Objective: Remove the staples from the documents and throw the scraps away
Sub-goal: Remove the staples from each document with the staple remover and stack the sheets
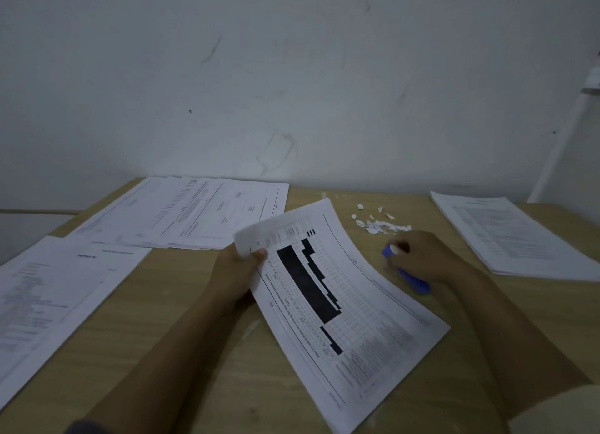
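Nearest the camera, the two forearms reach out over the wooden counter (181, 362). Between them lies the document (344, 303), a printed sheet with a table and a dark stepped block. Its long axis runs on a diagonal from the near right to the far left, with the far short edge pointing toward the wall. The left hand (237, 271) grips the far-left corner, thumb on top and fingers curled underneath, so that end curls up off the counter while the rest lies flat. Just right of the sheet's far half, the right hand (425, 258) is closed over a blue tool (410, 277), fingers wrapped round it and resting on the counter. The tool's length follows nearly the same diagonal as the document, one blue end showing at the fingertips and the other under the wrist; blur hides its exact form. Just beyond that hand lies a small scatter of white paper scraps (380, 224). At the near left is a left stack (55, 290) of printed pages. At the right is a right stack (513, 235). Farther back, the far sheets (188, 212) lie spread in an overlapping row against the scuffed white wall (292, 76).
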